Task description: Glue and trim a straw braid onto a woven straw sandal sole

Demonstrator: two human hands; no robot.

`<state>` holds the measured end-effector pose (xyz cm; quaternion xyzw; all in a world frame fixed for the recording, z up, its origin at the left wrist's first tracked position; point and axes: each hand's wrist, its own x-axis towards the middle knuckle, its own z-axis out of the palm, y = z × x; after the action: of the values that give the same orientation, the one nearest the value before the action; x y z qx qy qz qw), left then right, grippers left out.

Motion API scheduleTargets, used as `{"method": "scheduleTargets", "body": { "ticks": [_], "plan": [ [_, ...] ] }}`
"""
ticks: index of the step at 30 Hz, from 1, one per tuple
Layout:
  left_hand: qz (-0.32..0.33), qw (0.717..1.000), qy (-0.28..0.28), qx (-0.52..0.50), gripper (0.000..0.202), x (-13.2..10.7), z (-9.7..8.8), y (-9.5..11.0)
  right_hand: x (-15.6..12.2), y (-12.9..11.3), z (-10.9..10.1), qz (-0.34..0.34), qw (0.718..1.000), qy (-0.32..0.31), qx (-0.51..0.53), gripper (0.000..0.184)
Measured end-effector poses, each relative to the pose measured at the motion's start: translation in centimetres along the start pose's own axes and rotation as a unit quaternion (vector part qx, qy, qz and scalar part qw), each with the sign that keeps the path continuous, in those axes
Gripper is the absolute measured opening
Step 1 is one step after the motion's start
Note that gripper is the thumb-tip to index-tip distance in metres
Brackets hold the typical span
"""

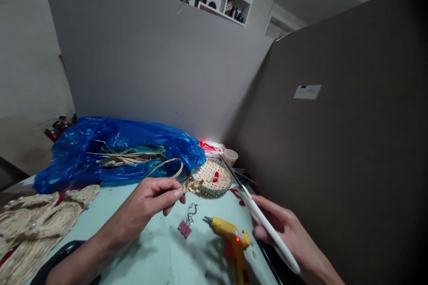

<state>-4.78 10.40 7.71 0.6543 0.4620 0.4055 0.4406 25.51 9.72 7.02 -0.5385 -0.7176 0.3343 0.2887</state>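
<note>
Between the thumb and fingers of my left hand (150, 198) is a braided straw strip (193, 185). Its frayed end sticks out to the right, and a loop of it arches above the fingers. My right hand (284, 225) is closed on a pair of scissors (269, 227) with a long white handle, the blades pointing up and to the left, apart from the strip. Below and between the hands lies a yellow hot glue gun (230, 230) with a red light on. Pink binder clips (185, 228) lie left of its nozzle.
A shallow woven basket (204, 172) with a small red item (216, 177) stands behind the hands, near a paper cup (230, 156). A blue plastic bag (110, 133) with dry straw (130, 157) covers the back left. Woven straw pieces (40, 227) lie left. Grey panels (160, 62) enclose the table (154, 245).
</note>
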Motion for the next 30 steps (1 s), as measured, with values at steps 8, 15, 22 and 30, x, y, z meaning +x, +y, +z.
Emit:
{"method": "scheduleTargets", "body": {
  "ticks": [8, 15, 22, 30],
  "plan": [
    [-0.013, 0.999, 0.049, 0.012, 0.033, -0.8, -0.1, 0.8, -2.7, -1.5, 1.7, -0.050, 0.996, -0.056, -0.042, 0.044],
    [-0.019, 1.000, 0.018, 0.008, 0.028, -1.0, 1.9, 1.0, -3.0, -1.5, 2.6, -0.046, 0.997, -0.048, -0.028, 0.043],
    [-0.021, 0.998, -0.064, -0.010, 0.025, -1.0, 3.4, -0.2, -3.2, -2.1, 2.9, 0.000, 0.998, -0.057, -0.005, 0.051],
    [-0.045, 0.994, -0.080, -0.061, 0.021, -1.0, 3.5, -0.6, -3.3, 0.6, 3.5, -0.045, 0.995, -0.086, -0.022, 0.047]
  ]
}}
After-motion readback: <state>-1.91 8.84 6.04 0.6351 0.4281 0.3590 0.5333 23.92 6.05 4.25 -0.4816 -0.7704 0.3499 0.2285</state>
